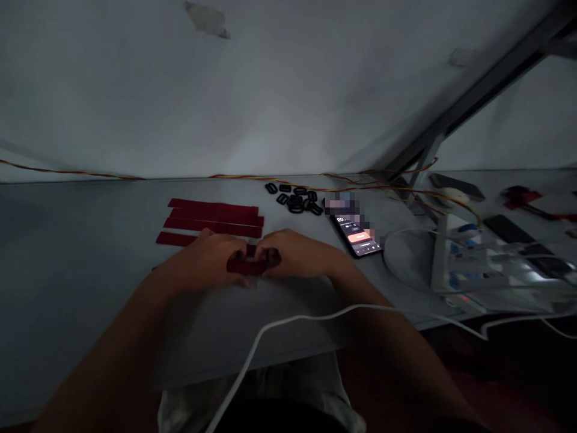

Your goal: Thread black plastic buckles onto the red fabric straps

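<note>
Both hands meet over the grey table near its front edge. My left hand [210, 258] has its fingers curled round one end of a short red strip [246, 266]. The other end of that strip is pinched in my right hand [293, 254]. Just beyond my left hand, several flat red strips [214, 211] lie side by side on the table, the nearest partly hidden by the hand. A loose cluster of small black buckles [296, 200] sits behind my right hand.
A lit phone [356, 231] lies right of the buckles. Farther right are a white power strip [460, 264] with plugs, a dark phone [527, 243] and a metal frame [426, 153]. A white cable [311, 317] crosses before my arms; thin wires run along the wall.
</note>
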